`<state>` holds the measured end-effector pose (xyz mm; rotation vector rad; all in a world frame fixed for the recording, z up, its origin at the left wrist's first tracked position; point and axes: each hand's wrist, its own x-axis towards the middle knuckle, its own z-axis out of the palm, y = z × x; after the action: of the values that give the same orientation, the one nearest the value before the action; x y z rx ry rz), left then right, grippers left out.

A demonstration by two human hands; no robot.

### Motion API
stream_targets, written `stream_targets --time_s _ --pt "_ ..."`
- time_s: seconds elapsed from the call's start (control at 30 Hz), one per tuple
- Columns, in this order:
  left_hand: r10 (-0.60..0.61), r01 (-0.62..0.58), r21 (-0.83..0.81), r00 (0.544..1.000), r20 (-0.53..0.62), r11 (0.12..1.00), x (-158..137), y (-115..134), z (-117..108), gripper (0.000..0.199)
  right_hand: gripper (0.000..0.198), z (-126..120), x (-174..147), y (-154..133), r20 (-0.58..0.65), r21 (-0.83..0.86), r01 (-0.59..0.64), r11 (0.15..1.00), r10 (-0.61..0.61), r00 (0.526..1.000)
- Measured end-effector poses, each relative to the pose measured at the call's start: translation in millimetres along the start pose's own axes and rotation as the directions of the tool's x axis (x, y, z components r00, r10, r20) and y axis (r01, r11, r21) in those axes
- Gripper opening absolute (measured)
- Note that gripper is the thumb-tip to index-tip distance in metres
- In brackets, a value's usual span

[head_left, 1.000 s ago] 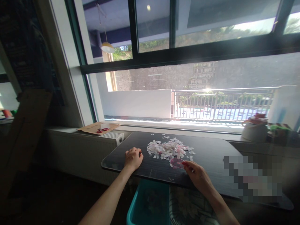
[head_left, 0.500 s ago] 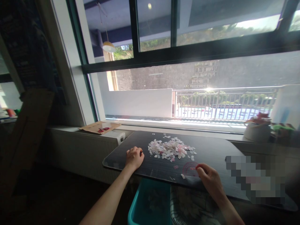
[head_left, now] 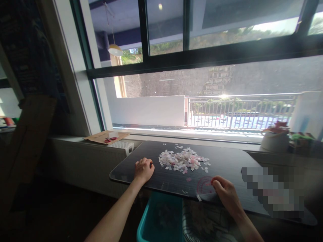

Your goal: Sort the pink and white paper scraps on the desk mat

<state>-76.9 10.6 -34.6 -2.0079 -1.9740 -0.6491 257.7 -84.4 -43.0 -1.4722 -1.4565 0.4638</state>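
By a dark-framed window (head_left: 166, 60), the right hand (head_left: 227, 191) pinches a clear, red-lined plastic protractor (head_left: 205, 185) over a black wood-grain table (head_left: 227, 161); the left hand (head_left: 144, 170) curls, contents unclear.

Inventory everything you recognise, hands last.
Window: one, dark-framed, ahead
Table: one, black, below window
Paper scraps: many, white and pink, on table
Protractor-like tool: one, clear and red, near edge
Tub: one, teal, below table
Sheet: one, brown, window's left
Scissors: one pair, red, on sheet
Radiator: one, white, beside table
Pot: one, white, far right
Pendant lamp: one, yellow, beyond window
Railing: one, silver, outside
Leaning cardboard: one, brown, far left
Left hand: one, on table
Right hand: one, holding tool
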Motion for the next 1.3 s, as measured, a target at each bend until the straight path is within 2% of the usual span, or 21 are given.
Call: stream_targets --time_s 0.23,0.4,0.5,0.63,0.77,0.9,1.1,1.17,1.3 --pt "0.006 -0.006 0.003 1.0 -0.006 1.0 0.7 -1.0 1.5 0.02 0.024 -0.6 0.4 2.3 0.023 -0.007 0.015 1.0 -0.015 1.0" --pt "0.005 -0.005 -0.001 1.0 -0.009 1.0 0.7 -1.2 2.3 0.019 0.029 3.1 3.3 8.7 -0.025 0.038 0.004 0.999 -0.003 1.0" --pt "0.008 -0.009 -0.002 1.0 -0.017 1.0 0.4 -1.7 3.3 0.019 0.036 8.7 4.8 11.4 -0.024 -0.056 0.009 0.998 -0.01 1.0" --pt "0.007 -0.007 -0.007 1.0 -0.019 1.0 0.1 -1.9 3.3 0.019 0.034 16.9 3.4 9.1 0.036 -0.207 0.127 0.97 -0.122 0.992" --pt "-0.006 0.006 -0.006 1.0 -0.005 1.0 -0.3 -0.7 1.2 0.018 0.035 22.3 -1.4 -0.5 0.17 -0.17 0.27 0.948 -0.242 0.955" --pt "-0.009 0.009 -0.012 1.0 -0.003 1.0 -0.6 -0.9 2.0 0.018 0.037 24.8 -6.2 -7.5 0.246 -0.13 0.324 0.937 -0.286 0.926" --pt "-0.015 0.015 -0.016 1.0 -0.014 1.0 -1.0 -1.1 4.7 0.018 0.031 22.2 -4.6 -0.5 0.051 -0.186 0.181 0.966 -0.174 0.983" --pt "-0.025 0.025 -0.013 1.0 -0.012 1.0 -1.1 -0.5 4.3 0.017 0.031 22.4 -4.4 -0.7 0.11 -0.173 0.186 0.967 -0.169 0.979" --pt "-0.018 0.018 -0.018 1.0 -0.012 1.0 -1.5 -0.1 3.3 0.017 0.03 25.4 -4.3 -3.0 0.295 -0.1 0.229 0.968 -0.191 0.936"
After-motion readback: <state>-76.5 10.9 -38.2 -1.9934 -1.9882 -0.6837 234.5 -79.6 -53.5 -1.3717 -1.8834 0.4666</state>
